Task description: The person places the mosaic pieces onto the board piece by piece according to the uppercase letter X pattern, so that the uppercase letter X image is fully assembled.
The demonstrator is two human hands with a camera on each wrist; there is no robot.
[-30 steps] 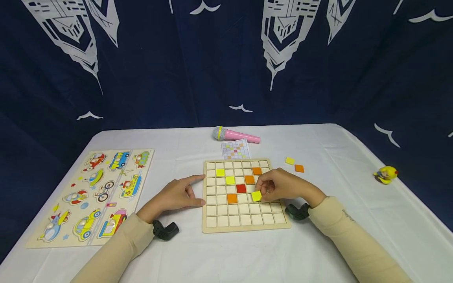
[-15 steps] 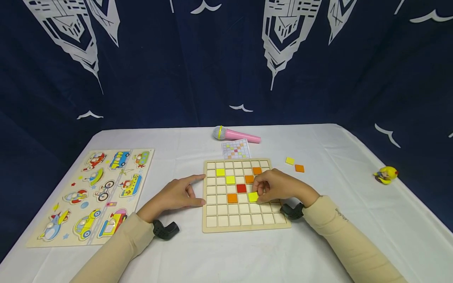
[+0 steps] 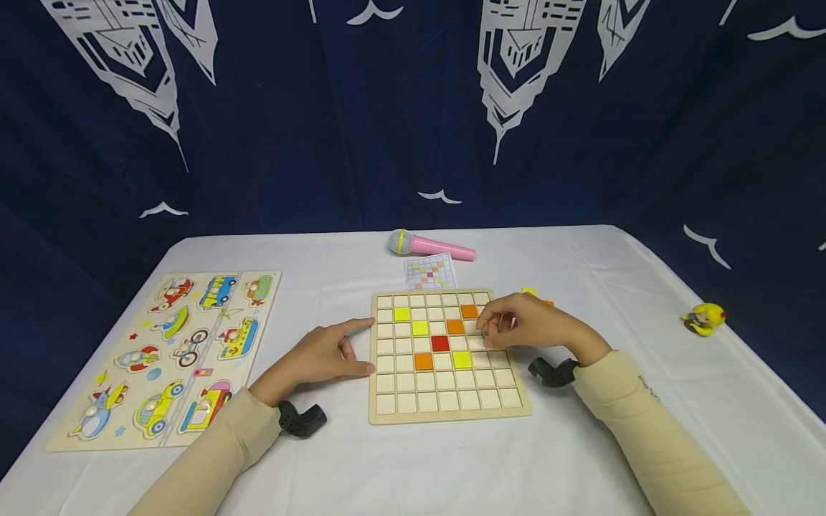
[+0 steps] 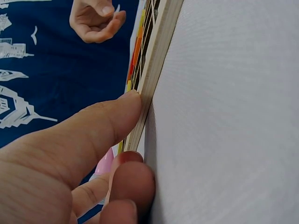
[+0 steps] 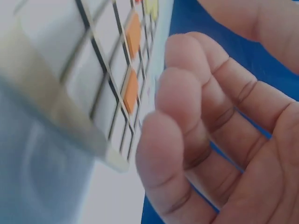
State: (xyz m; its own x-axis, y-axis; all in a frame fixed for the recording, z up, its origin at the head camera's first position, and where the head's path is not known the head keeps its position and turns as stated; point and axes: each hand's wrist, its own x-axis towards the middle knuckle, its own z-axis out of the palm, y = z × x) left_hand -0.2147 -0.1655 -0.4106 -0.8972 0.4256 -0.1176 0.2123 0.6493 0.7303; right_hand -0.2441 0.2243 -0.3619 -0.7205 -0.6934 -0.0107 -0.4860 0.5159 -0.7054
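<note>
A wooden grid board (image 3: 406,403) lies on the white cloth. Its cells hold a red tile (image 3: 440,344), two yellow tiles at upper left, and orange tiles. Another yellow tile (image 3: 462,360) lies in a cell left of and below my right hand (image 3: 529,322). That hand hovers over the board's right side, fingers loosely curled; the right wrist view shows nothing between thumb and fingers. My left hand (image 3: 316,355) touches the board's left edge with thumb and index finger, also seen on the board's side (image 4: 163,42) in the left wrist view.
Behind the right hand lie a loose yellow tile (image 3: 530,291) and a loose orange tile (image 3: 548,302), partly hidden. A pattern card (image 3: 430,272) and a pink microphone (image 3: 445,249) are beyond the board. A picture puzzle (image 3: 219,373) lies left, a small yellow-headed figure (image 3: 703,319) right.
My right hand lowered the yellow tile into a cell, let it go, and moved away to the right and back. The left hand stayed at the board's edge.
</note>
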